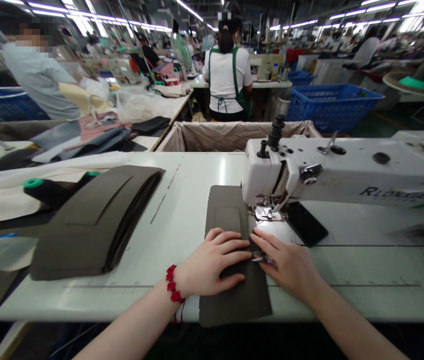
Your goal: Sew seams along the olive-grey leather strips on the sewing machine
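Note:
A dark olive-grey fabric panel [240, 300] lies lengthwise on the sewing table, its far part beside the presser foot [270, 214] of a white sewing machine [332, 167]. My left hand [217, 262] rests flat on the panel with fingers spread, a red bracelet [172, 284] round the wrist. At the panel's right edge, the fingertips of my right hand [289, 265] touch the fabric. Out from that hand's fingers pokes a small metal tool [260, 258], apparently thread snips; most of it is hidden. A rectangular outline shows on the panel ahead of my left fingers.
A stack of similar panels [95, 225] lies left, near a black thread cone [52, 190]. A dark phone [307, 225] sits behind the right hand. Past the table are a cloth-lined bin [196, 137], a blue crate [332, 102] and co-workers [228, 75].

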The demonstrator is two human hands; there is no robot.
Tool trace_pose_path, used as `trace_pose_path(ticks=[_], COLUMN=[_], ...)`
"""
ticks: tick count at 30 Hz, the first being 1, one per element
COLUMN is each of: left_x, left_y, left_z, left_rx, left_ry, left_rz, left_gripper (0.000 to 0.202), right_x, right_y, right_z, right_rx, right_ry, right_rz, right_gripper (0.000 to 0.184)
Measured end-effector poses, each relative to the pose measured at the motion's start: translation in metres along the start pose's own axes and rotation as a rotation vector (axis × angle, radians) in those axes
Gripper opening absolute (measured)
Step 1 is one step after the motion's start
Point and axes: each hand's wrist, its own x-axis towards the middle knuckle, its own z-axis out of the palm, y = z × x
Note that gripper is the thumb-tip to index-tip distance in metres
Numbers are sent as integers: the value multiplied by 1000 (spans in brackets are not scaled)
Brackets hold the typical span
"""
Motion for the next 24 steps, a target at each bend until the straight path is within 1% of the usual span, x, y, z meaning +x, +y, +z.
trace_pose_path(ticks=[5,10,16,21,24], left_x=[0,0,1,1,1], left_y=[-1,-2,-2,-4,-6], left_z=[2,5,7,9,11], left_rx=[24,31,38,55,57], left_ry=[40,50,78,112,110], left_rz=[-23,-44,-99,-119,-128], left_gripper=[37,33,33,34,35], right_x=[0,0,-1,0,0], right_y=[1,1,1,1,1], right_z=[0,1,2,2,0], right_rx=[-13,-18,-3,-10,-21], right_ry=[0,3,4,13,3], right_rz=[-6,-2,-6,-9,-10], right_gripper=[55,54,59,59,59])
